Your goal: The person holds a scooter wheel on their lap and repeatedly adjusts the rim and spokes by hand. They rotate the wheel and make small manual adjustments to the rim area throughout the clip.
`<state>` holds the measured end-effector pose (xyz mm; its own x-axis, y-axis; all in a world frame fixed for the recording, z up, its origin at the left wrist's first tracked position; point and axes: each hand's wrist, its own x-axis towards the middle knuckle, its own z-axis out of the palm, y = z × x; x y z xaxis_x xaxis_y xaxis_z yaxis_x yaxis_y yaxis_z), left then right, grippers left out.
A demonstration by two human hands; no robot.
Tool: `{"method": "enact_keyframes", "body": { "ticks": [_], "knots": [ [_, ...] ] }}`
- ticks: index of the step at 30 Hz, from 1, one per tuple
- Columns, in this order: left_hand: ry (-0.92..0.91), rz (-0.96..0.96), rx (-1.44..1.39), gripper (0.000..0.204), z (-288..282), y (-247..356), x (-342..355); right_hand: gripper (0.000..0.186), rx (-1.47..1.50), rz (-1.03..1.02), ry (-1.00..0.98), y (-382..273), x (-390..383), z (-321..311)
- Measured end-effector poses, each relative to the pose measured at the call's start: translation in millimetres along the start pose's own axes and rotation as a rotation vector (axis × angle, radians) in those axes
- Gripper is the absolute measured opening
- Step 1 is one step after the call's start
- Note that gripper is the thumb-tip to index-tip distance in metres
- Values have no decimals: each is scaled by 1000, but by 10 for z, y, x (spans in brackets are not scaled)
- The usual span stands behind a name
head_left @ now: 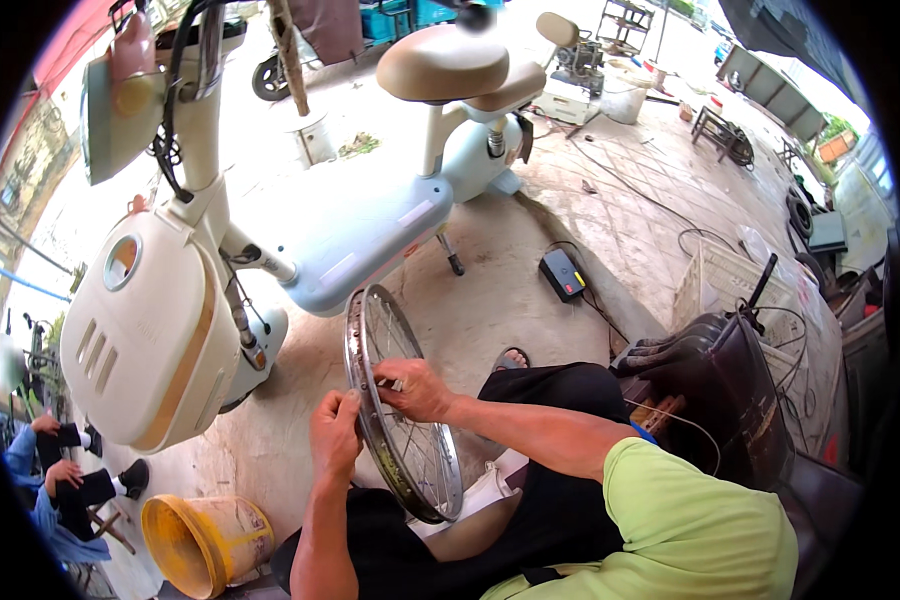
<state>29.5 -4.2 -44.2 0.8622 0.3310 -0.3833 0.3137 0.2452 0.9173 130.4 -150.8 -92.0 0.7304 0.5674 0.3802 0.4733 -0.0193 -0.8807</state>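
Note:
A bare wheel rim point(450, 490) with spokes stands upright and tilted between my legs, without a tyre. My left hand point(336, 435) grips its outer edge at the left, thumb on top. My right hand point(420, 390) is closed at the inner side of the rim, just right of my left thumb, fingers pinched around something small and pale that I cannot make out among the spokes.
A cream and pale blue electric scooter point(340, 230) stands ahead. A yellow bucket point(170, 540) is lower left, near a seated person point(60, 480). A black charger box point(562, 275) with cables and a white crate point(700, 270) lie right; a dark seat point(720, 380) is beside me.

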Motion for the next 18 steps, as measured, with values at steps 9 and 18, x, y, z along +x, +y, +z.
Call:
{"method": "enact_keyframes", "body": {
  "ticks": [9,18],
  "knots": [
    [-39,28,-10,27,43,41,-32,25,151,281,-7,-160,-20,-60],
    [-54,44,-42,27,39,19,-21,23,50,91,13,-23,-60,-32]
  ]
}}
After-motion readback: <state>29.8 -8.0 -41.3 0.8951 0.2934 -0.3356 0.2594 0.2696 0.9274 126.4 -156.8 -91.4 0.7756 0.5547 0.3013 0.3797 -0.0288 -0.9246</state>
